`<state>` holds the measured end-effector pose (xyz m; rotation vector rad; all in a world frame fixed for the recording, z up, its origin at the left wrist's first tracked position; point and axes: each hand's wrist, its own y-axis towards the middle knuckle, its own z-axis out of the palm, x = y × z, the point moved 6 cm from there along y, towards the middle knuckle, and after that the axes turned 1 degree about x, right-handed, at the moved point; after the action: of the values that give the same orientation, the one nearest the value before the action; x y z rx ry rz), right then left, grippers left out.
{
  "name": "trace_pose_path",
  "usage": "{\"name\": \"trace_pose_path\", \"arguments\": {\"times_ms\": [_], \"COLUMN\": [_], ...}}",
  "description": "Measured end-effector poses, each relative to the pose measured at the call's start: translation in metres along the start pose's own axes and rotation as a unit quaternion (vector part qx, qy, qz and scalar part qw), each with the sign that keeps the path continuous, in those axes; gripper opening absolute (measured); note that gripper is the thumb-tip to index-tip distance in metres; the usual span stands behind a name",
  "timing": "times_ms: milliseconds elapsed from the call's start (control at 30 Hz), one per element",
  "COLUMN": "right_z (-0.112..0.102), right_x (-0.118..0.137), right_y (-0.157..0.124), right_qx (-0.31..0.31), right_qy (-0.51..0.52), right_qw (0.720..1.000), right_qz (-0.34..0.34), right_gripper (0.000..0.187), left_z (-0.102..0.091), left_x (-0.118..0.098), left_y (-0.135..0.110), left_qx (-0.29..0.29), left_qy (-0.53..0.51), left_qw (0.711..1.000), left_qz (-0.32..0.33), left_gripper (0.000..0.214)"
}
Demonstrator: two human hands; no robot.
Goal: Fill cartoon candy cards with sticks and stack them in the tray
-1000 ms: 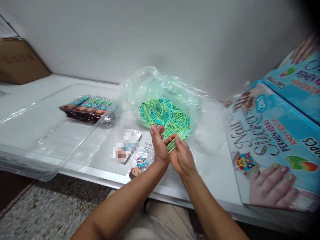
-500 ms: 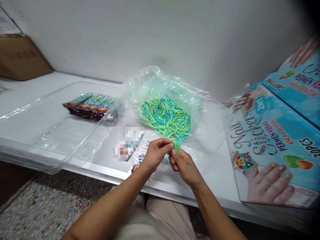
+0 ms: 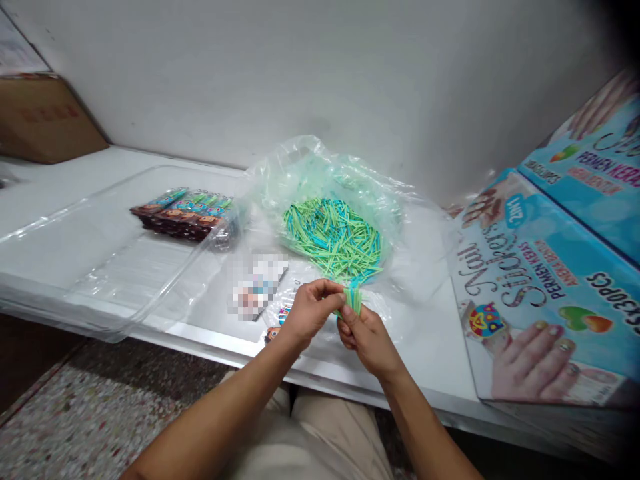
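A small bundle of thin green and blue sticks stands between my two hands. My right hand is closed round the bundle, its thumb pressed on the front. From the other side, my left hand pinches at the bundle's edge with thumb and forefinger. Just beyond them, an open clear plastic bag lies on its side, with a heap of loose green and blue sticks in its mouth. Under and beside my left forearm are printed clear packets, partly hidden.
At the left, a clear plastic tray holds stacked printed packets. A blurred-out card lies between tray and bag. Printed blue boxes stand at the right, and a cardboard box sits at the far left on the white table.
Both hands stay close together at the bundle. The bundle has shifted slightly left and down, with the fingers moving a little around it. The view has turned slightly.
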<state>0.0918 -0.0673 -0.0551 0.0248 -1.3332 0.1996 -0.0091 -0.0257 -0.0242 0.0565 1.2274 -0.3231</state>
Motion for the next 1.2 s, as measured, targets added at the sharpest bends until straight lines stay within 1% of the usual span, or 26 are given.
{"name": "trace_pose_path", "arguments": {"times_ms": [200, 367, 467, 567, 667, 733, 767, 900, 1000, 1200], "right_z": [0.001, 0.001, 0.001, 0.000, -0.001, 0.000, 0.000, -0.001, -0.002, 0.001], "right_x": [0.004, 0.004, 0.003, 0.003, 0.003, 0.002, 0.001, 0.000, 0.000, -0.001], "right_y": [-0.004, -0.005, -0.006, -0.007, -0.007, -0.008, -0.008, -0.008, -0.009, -0.010], "right_qx": [0.021, 0.026, 0.030, 0.019, 0.002, 0.004, 0.008, 0.016, 0.019, 0.021], "right_qy": [-0.010, -0.022, -0.023, -0.005, 0.013, 0.020, 0.022, 0.019, 0.006, 0.004], "right_qw": [1.000, 0.999, 0.999, 1.000, 1.000, 1.000, 1.000, 1.000, 1.000, 1.000], "right_qz": [-0.003, -0.005, -0.005, -0.001, 0.004, 0.008, 0.009, 0.002, -0.004, -0.003], "right_gripper": [0.029, 0.031, 0.032, 0.030, 0.031, 0.031, 0.031, 0.032, 0.034, 0.033], "left_z": [0.002, 0.001, 0.002, 0.002, 0.000, 0.000, 0.001, 0.008, 0.012, 0.007], "left_x": [0.002, 0.002, 0.002, 0.001, -0.002, -0.004, -0.004, -0.003, 0.000, 0.004], "left_y": [0.001, 0.000, 0.000, 0.000, -0.002, -0.003, -0.004, -0.004, -0.004, -0.003], "left_qx": [0.011, 0.012, 0.022, 0.022, 0.005, 0.000, 0.003, 0.037, 0.055, 0.016], "left_qy": [-0.018, -0.016, -0.009, 0.002, 0.011, 0.015, 0.016, 0.010, -0.008, -0.002], "left_qw": [1.000, 0.999, 0.999, 0.999, 1.000, 1.000, 1.000, 0.999, 0.998, 0.999], "left_qz": [-0.018, -0.031, -0.036, -0.024, 0.006, 0.018, 0.017, -0.006, -0.021, -0.028], "left_gripper": [0.016, 0.021, 0.019, 0.013, 0.008, 0.006, 0.002, 0.017, 0.018, 0.014]}}
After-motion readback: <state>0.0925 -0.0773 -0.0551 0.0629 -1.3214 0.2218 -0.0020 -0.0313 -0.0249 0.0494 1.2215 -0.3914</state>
